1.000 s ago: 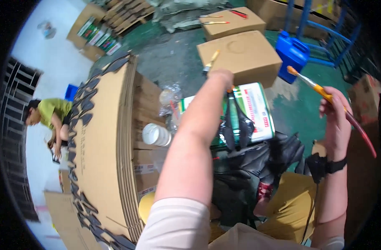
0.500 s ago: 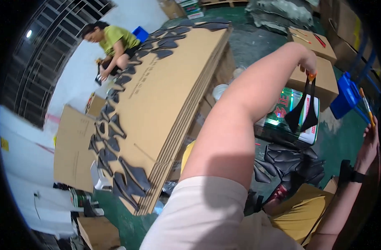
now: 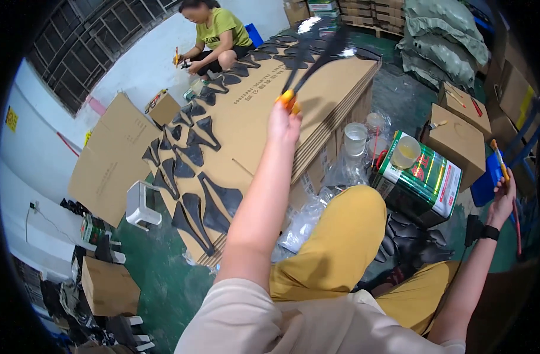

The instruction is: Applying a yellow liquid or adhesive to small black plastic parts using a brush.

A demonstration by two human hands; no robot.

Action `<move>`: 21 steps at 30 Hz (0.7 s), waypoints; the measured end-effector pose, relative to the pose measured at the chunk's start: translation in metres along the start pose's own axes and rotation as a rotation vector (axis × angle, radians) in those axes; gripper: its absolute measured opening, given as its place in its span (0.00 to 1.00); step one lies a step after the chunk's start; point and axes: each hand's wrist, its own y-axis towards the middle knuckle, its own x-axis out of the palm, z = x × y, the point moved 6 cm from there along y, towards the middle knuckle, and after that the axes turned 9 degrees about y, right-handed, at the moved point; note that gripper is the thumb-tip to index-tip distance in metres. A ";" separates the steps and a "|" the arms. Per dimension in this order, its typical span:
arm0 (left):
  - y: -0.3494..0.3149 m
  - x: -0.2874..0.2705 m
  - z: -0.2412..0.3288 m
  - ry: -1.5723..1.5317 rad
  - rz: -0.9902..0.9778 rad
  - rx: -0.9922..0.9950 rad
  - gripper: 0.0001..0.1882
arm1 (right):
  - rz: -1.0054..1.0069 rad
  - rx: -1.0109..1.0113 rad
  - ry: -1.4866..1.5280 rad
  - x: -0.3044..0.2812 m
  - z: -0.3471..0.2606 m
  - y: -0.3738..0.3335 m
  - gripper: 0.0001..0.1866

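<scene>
Swung from over the glue tin to the cardboard stack, your left hand point(image 3: 283, 121) now holds the black cut piece point(image 3: 314, 50) out over the far part of the top sheet, where half a second ago it hung in front of the tin. You grip it by the orange clip point(image 3: 288, 100) at its narrow end, fingers pinched tight together on that clip, and the two dark blades stream away blurred. That blur suggests a thin, floppy, light piece that will flap, so keep hold at the clip and avoid the faces, which may be wet.

Your right hand point(image 3: 505, 192) is raised at the right edge with fingers curled around a brush point(image 3: 499, 158), orange handle, bristles up.

Under the piece lies the cardboard stack point(image 3: 335, 88), its edges lined with rows of matching black shapes point(image 3: 206, 200). Beside your yellow-trousered knee stands the green glue tin point(image 3: 420, 180), a small cup resting on it, with a heap of black pieces point(image 3: 414, 239) at its foot. Across the stack another person point(image 3: 214, 35) crouches at work.
</scene>
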 end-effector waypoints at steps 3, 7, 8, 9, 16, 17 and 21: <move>-0.032 -0.060 -0.004 -0.125 0.144 -0.014 0.08 | -0.016 0.021 -0.005 0.020 0.009 -0.013 0.19; -0.047 -0.118 0.018 -0.061 0.191 0.030 0.09 | -0.028 0.036 -0.017 0.039 0.015 -0.027 0.18; -0.048 -0.132 0.031 -0.018 0.196 0.037 0.08 | -0.026 0.035 -0.019 0.044 0.012 -0.030 0.18; -0.050 -0.140 0.050 0.080 0.183 0.037 0.09 | -0.029 0.040 -0.028 0.046 0.011 -0.034 0.18; -0.063 -0.146 0.200 0.671 0.041 0.063 0.09 | -0.028 0.020 -0.068 0.043 -0.007 -0.038 0.17; -0.063 -0.145 0.211 0.700 0.015 0.055 0.08 | -0.027 0.021 -0.075 0.043 -0.008 -0.038 0.17; -0.051 -0.157 0.243 0.854 0.020 0.037 0.08 | -0.049 0.051 -0.056 0.043 -0.003 -0.037 0.17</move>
